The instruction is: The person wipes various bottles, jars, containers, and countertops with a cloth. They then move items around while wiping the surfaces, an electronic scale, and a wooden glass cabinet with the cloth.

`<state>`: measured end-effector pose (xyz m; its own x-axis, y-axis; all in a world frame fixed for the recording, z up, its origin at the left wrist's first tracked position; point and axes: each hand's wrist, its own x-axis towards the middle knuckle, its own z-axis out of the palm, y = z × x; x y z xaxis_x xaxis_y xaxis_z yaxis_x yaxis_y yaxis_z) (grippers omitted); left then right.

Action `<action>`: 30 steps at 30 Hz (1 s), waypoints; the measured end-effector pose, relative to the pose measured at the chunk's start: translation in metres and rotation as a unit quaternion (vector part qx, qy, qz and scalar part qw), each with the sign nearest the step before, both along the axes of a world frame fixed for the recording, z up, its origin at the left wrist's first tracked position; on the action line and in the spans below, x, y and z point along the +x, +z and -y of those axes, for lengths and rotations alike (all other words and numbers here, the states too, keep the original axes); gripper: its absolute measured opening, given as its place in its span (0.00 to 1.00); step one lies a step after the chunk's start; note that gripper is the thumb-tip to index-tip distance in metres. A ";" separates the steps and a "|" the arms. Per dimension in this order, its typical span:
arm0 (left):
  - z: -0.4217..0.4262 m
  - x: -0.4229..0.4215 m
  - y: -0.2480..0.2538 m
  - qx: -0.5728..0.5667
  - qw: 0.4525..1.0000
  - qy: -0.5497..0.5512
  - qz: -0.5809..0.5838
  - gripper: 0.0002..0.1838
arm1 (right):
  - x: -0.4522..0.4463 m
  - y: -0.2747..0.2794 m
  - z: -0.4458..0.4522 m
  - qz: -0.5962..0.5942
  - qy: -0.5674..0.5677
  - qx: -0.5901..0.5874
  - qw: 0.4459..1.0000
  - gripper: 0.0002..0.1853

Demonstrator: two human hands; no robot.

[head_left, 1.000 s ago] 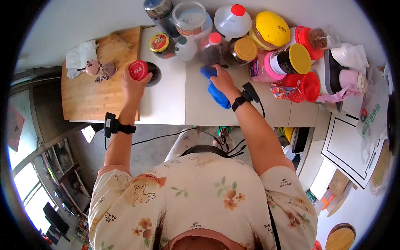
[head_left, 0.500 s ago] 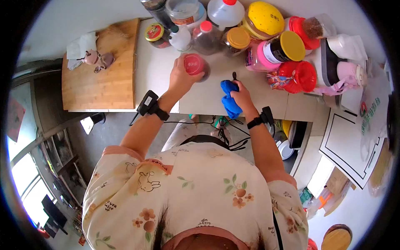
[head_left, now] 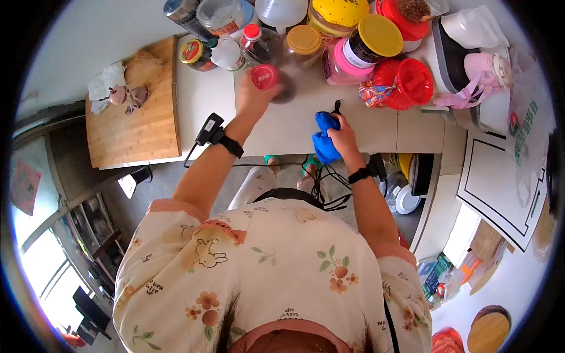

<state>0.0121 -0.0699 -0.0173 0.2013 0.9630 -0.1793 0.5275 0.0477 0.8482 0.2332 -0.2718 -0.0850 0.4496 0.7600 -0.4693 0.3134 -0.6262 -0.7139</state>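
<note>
My left hand [head_left: 256, 101] is wrapped round a dark-filled jar [head_left: 286, 89] with a red lid [head_left: 264, 77], close to the countertop. Whether the jar's base touches the counter I cannot tell. Just behind it is a red-capped bottle [head_left: 259, 48] with dark contents. To the right, near the counter's front edge, my right hand [head_left: 342, 139] grips a bunched blue cloth [head_left: 325, 147]. A small dark loop [head_left: 337, 107] sticks up above this cloth.
Along the back stand a white bottle [head_left: 226, 53], a yellow-lidded jar [head_left: 304, 44], a pink-rimmed jar [head_left: 344, 66] and a red container [head_left: 406, 85]. A wooden board [head_left: 141, 120] lies left on the counter [head_left: 376, 126]. Cables [head_left: 326, 185] hang below the front edge.
The view has shifted, so the counter items appear further left. Against the bottles behind, my left hand and the jar have moved rightward. My right hand still holds the blue cloth.
</note>
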 end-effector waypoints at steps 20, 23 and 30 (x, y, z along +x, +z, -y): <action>0.018 0.026 0.012 0.132 0.989 0.008 -0.066 0.57 | -0.022 -0.022 -0.005 0.101 0.091 0.067 0.988 0.31; -0.015 -0.049 0.004 0.172 0.977 0.077 -0.102 0.48 | -0.031 -0.034 -0.010 0.114 0.132 0.048 0.983 0.34; -0.185 -0.391 -0.067 0.158 0.894 0.354 -0.225 0.56 | -0.046 -0.046 -0.020 0.169 0.155 -0.026 0.973 0.34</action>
